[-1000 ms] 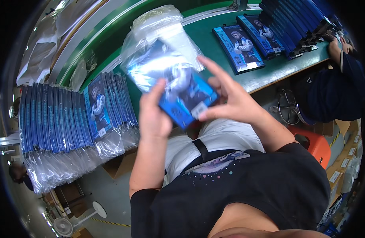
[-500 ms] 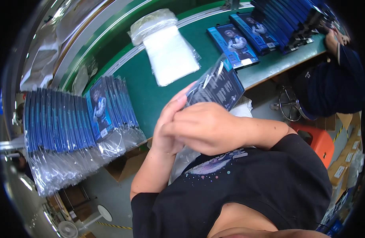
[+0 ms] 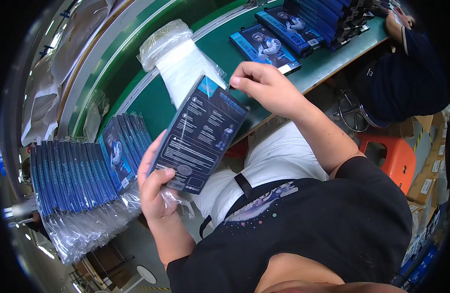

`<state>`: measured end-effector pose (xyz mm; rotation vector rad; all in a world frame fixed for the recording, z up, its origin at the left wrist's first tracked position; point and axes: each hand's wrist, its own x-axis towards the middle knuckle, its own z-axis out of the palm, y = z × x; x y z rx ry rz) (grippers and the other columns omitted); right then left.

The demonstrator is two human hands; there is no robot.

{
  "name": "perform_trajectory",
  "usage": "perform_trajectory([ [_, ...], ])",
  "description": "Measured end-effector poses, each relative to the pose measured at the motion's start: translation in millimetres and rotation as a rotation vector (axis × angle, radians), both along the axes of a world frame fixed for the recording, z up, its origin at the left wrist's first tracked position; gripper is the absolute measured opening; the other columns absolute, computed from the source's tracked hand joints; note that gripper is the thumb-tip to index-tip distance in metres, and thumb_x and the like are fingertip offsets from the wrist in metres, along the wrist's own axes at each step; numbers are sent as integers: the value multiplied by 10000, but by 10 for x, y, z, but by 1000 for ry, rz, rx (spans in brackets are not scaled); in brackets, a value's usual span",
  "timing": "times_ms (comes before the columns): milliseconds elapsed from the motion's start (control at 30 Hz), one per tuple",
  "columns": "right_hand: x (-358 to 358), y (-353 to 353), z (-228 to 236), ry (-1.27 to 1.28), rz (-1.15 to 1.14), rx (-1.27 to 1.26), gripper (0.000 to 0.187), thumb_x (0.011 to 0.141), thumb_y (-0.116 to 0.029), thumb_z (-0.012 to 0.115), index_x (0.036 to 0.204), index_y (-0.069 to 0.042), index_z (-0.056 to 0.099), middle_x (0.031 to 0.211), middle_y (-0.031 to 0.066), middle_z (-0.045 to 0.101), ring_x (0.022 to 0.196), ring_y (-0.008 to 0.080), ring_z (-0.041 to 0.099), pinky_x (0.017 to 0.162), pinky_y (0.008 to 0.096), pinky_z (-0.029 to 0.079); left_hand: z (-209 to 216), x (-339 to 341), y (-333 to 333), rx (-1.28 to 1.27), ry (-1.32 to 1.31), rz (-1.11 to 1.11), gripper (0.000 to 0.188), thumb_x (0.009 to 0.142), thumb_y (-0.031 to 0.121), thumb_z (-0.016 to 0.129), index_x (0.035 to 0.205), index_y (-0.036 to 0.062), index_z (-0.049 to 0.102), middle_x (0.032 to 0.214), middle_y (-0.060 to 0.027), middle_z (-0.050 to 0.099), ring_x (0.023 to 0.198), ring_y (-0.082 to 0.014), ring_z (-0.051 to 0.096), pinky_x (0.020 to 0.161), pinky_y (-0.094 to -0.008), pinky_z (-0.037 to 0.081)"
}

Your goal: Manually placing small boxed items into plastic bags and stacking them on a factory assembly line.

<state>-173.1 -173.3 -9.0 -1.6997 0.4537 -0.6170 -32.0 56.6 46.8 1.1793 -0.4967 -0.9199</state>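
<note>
My left hand [image 3: 156, 188] grips a dark blue flat box [image 3: 198, 136] by its lower left edge, thumb across its front. The box is tilted, with its printed text side facing up. Clear plastic film hangs from its lower end beside my palm, so it appears to sit in a clear bag. Close to the box's upper right corner, my right hand [image 3: 269, 88] is closed in a pinch; what lies between its fingertips is too small to make out. Behind the held box lies a stack of clear flat bags [image 3: 186, 68] on the green table [image 3: 230, 44].
Bagged blue boxes [image 3: 73, 176] stand in a row at left, their loose film ends overhanging. Unbagged boxes [image 3: 266, 49] lie and stack at far right, near another person's hand [image 3: 398, 24]. An orange stool [image 3: 391, 161] stands at right.
The box has moved left and nearer, turning more toward me, held by my left hand. My right hand has parted from the left and moved up toward the box's far corner.
</note>
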Motion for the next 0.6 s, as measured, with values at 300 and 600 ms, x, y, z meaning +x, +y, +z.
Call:
perform_trajectory([
  [300,178,-612,-527,385,-651,-985,599,778,-387,715,1163,42,556,1209,254,518,1160,394,474,994,487,368,290,386,347,235,-1314,609,534,777,16,535,1307,-27,496,1257,-186,557,1135,-283,570,1008,-375,409],
  [600,228,-477,-441,687,-532,-803,852,666,-493,766,1301,7,496,1300,273,455,1253,401,406,1030,460,324,-70,700,208,836,-1871,509,461,840,142,582,1297,89,541,1429,-138,432,1380,-350,296,1115,-560,155],
])
